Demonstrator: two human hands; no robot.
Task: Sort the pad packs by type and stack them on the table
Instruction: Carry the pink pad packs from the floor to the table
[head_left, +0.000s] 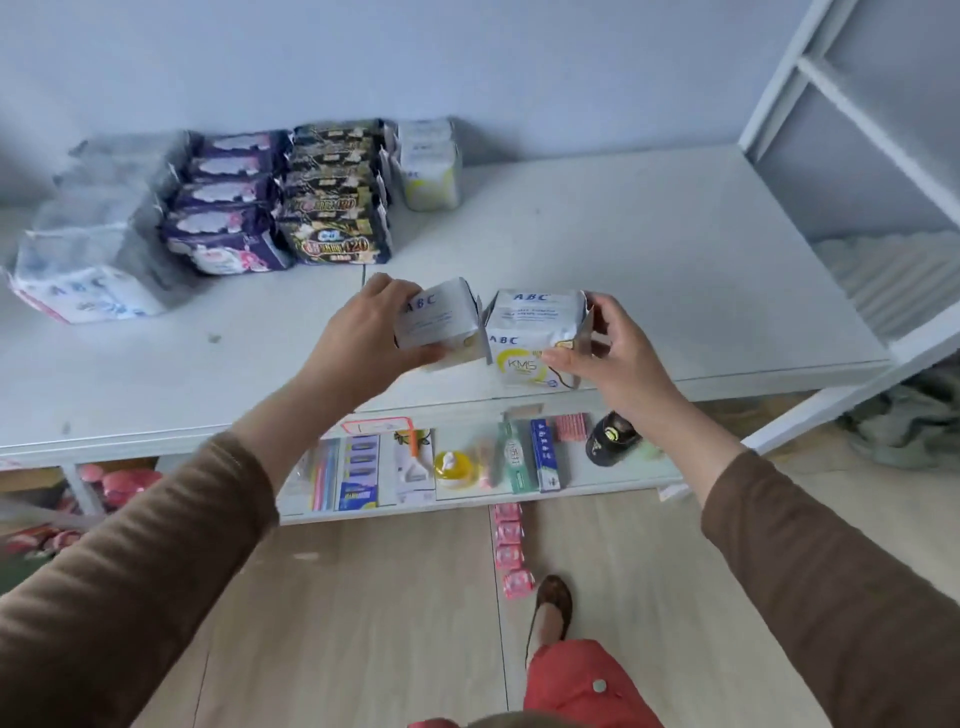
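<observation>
My left hand (363, 332) grips a white-and-yellow ABC pad pack (441, 317) above the front of the white table (649, 249). My right hand (608, 348) grips a second pack of the same kind (532, 332) right beside it. At the back left stand sorted rows: white-and-blue ABC packs (88, 249), purple packs (223, 208), black-and-gold packs (332, 192), and a short stack of white-and-yellow packs (428, 161).
A white shelf frame (852, 119) rises at the right. Under the table a lower shelf (467, 467) holds small boxed goods and a dark cap. Pink packets (511, 551) lie in a line on the wooden floor near my shoe.
</observation>
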